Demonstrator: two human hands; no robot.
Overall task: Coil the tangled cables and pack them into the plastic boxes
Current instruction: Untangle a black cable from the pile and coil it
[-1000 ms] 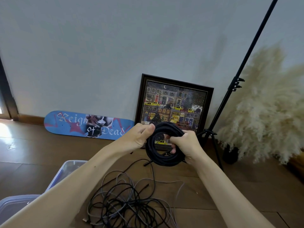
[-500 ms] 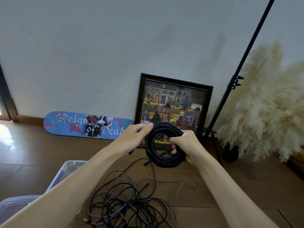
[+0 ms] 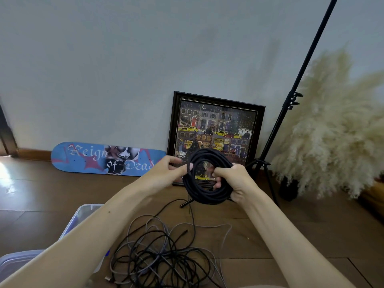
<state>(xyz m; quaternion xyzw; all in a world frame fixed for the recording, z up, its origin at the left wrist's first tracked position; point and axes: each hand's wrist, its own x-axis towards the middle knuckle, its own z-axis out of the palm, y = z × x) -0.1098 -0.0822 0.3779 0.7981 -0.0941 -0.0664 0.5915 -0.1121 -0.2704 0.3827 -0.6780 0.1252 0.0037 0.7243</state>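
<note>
A thick black cable wound into a coil (image 3: 204, 193) is held up in front of me, above the floor. My right hand (image 3: 234, 182) grips the coil's right side, fingers curled through the ring. My left hand (image 3: 166, 173) pinches the coil's upper left edge between thumb and fingers. A loose end of the black cable hangs from the coil to the floor. Below, a tangle of black and grey cables (image 3: 164, 256) lies on the wooden floor. Clear plastic boxes (image 3: 83, 215) stand at the lower left, partly hidden by my left forearm.
A framed picture (image 3: 216, 134) and a blue skateboard deck (image 3: 99, 159) lean against the wall. A black tripod stand (image 3: 291, 100) rises at the right beside a pot of pampas grass (image 3: 336, 129). Wooden floor spreads around the cables.
Both hands keep hold of the coil in about the same place. My left thumb and fingers have shifted slightly along its upper left edge.
</note>
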